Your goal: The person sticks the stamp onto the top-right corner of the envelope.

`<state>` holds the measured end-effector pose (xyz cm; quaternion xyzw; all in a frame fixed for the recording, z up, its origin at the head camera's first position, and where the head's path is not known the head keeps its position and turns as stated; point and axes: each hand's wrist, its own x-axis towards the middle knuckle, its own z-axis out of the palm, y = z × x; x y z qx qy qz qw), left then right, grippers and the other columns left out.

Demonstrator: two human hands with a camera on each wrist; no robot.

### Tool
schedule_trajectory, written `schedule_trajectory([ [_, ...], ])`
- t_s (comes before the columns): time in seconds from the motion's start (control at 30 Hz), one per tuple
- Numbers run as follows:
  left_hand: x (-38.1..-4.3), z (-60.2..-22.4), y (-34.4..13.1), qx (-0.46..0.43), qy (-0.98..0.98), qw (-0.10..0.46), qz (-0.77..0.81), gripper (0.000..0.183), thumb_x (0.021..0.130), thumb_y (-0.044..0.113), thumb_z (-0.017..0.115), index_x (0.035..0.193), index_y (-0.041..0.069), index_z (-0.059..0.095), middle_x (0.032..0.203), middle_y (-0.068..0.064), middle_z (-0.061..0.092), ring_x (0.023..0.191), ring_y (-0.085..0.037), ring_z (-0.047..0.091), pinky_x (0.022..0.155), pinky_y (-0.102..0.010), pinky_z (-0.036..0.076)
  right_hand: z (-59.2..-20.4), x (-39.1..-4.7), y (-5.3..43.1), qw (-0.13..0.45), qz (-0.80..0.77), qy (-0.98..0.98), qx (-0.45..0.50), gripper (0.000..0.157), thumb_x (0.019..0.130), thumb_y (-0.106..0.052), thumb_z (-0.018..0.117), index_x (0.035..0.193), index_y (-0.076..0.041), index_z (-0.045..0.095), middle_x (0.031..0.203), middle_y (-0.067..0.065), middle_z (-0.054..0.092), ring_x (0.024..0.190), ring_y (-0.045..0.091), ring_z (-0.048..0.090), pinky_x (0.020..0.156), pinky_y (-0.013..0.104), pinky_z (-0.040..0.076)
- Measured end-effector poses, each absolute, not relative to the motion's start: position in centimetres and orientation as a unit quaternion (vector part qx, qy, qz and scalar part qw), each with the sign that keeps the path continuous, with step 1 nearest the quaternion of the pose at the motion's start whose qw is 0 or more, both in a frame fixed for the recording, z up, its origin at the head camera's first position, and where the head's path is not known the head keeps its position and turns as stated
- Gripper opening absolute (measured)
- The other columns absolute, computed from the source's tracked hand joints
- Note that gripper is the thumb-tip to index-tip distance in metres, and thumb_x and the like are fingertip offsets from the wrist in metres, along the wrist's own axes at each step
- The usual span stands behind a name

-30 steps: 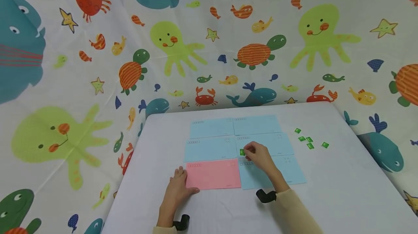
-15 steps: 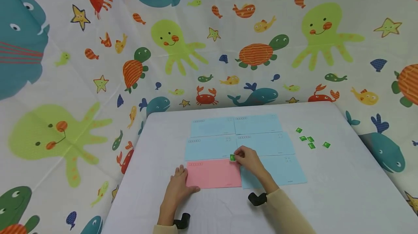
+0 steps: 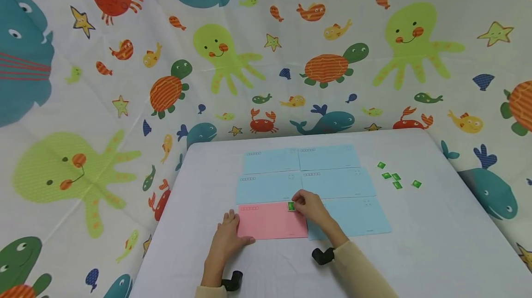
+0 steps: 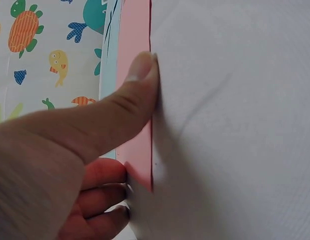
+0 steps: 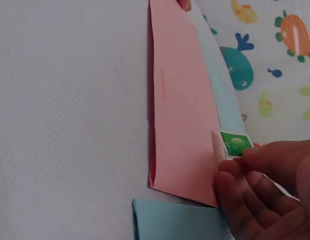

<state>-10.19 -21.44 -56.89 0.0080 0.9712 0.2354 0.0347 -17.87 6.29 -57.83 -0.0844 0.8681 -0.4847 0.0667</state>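
A pink envelope lies at the front left of a block of blue envelopes. My left hand rests at its left end, thumb on the near edge and the other fingers by the left edge. In the left wrist view the thumb lies along the pink paper's edge. My right hand pinches a small green postage stamp between thumb and fingertips, over the pink envelope's upper right corner. In the right wrist view the stamp is tilted up at that corner, partly covered by the thumb tip.
Several blue envelopes lie behind and to the right of the pink one, edges close together. Several loose green stamps are scattered on the white table at the right. A sea-animal printed cloth hangs behind the table.
My right hand has moved left and nearer with the stamp, from the blue envelopes to the pink envelope's upper right corner. The left hand has stayed in place.
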Motion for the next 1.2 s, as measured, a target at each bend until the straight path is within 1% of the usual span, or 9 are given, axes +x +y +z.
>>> schedule_trajectory([
  [0.1, -10.2, -56.9, -21.4, 0.008, 0.971, 0.033, 0.235, 0.09, 0.07, 0.034, 0.091, 0.138, -0.011, 0.052, 0.149, -0.036, 0.042, 0.143, -0.054, 0.035, 0.112, -0.07, 0.031, -58.2, -17.8, 6.1, 0.064, -0.47, 0.876, -0.087, 0.011, 0.091, -0.004, 0.064, 0.1, -0.007, 0.069, 0.084, 0.001, 0.067, 0.071, 0.011, 0.056, 0.062, 0.025, 0.05],
  [0.27, -10.3, -57.2, -21.5, 0.01, 0.973, 0.033, 0.227, 0.09, 0.07, 0.035, 0.091, 0.137, -0.011, 0.053, 0.149, -0.036, 0.042, 0.142, -0.054, 0.036, 0.111, -0.07, 0.032, -58.5, -17.7, 5.7, 0.052, -0.441, 0.891, -0.096, 0.01, 0.092, -0.005, 0.065, 0.101, -0.008, 0.068, 0.086, -0.001, 0.067, 0.076, 0.01, 0.056, 0.068, 0.027, 0.05],
  [0.37, -10.3, -57.3, -21.7, 0.013, 0.974, 0.034, 0.225, 0.09, 0.069, 0.035, 0.091, 0.137, -0.011, 0.052, 0.149, -0.036, 0.042, 0.142, -0.054, 0.036, 0.111, -0.07, 0.032, -58.7, -17.6, 5.4, 0.045, -0.429, 0.896, -0.105, 0.011, 0.092, -0.005, 0.064, 0.102, -0.008, 0.066, 0.083, -0.002, 0.064, 0.073, 0.01, 0.053, 0.066, 0.025, 0.047],
  [0.5, -10.3, -57.3, -21.9, 0.015, 0.974, 0.036, 0.224, 0.091, 0.069, 0.036, 0.091, 0.138, -0.011, 0.052, 0.149, -0.036, 0.042, 0.142, -0.054, 0.036, 0.112, -0.07, 0.032, -58.8, -17.6, 5.1, 0.034, -0.418, 0.901, -0.115, 0.01, 0.091, -0.003, 0.062, 0.099, -0.009, 0.064, 0.076, -0.003, 0.061, 0.066, 0.01, 0.05, 0.059, 0.024, 0.043],
  [0.7, -10.3, -57.2, -22.2, 0.016, 0.973, 0.039, 0.228, 0.09, 0.07, 0.035, 0.091, 0.138, -0.011, 0.052, 0.149, -0.036, 0.042, 0.142, -0.054, 0.036, 0.112, -0.07, 0.032, -58.6, -17.3, 4.6, 0.025, -0.393, 0.91, -0.128, 0.008, 0.09, -0.003, 0.065, 0.091, -0.009, 0.07, 0.08, -0.001, 0.063, 0.071, 0.012, 0.048, 0.063, 0.025, 0.043],
  [0.87, -10.3, -57.0, -22.2, 0.017, 0.974, 0.039, 0.224, 0.09, 0.069, 0.035, 0.091, 0.137, -0.011, 0.053, 0.149, -0.036, 0.042, 0.142, -0.054, 0.036, 0.111, -0.07, 0.032, -58.3, -17.2, 4.5, 0.024, -0.378, 0.917, -0.128, 0.007, 0.091, -0.005, 0.068, 0.09, -0.008, 0.074, 0.081, 0.0, 0.062, 0.072, 0.013, 0.048, 0.064, 0.026, 0.043],
  [1.2, -10.2, -57.0, -22.0, 0.011, 0.973, 0.037, 0.227, 0.09, 0.069, 0.035, 0.091, 0.138, -0.01, 0.053, 0.149, -0.035, 0.043, 0.143, -0.053, 0.035, 0.112, -0.069, 0.031, -58.7, -17.1, 4.4, 0.004, -0.348, 0.927, -0.138, 0.008, 0.092, -0.009, 0.07, 0.092, -0.008, 0.078, 0.084, 0.001, 0.059, 0.079, 0.012, 0.054, 0.072, 0.031, 0.053],
])
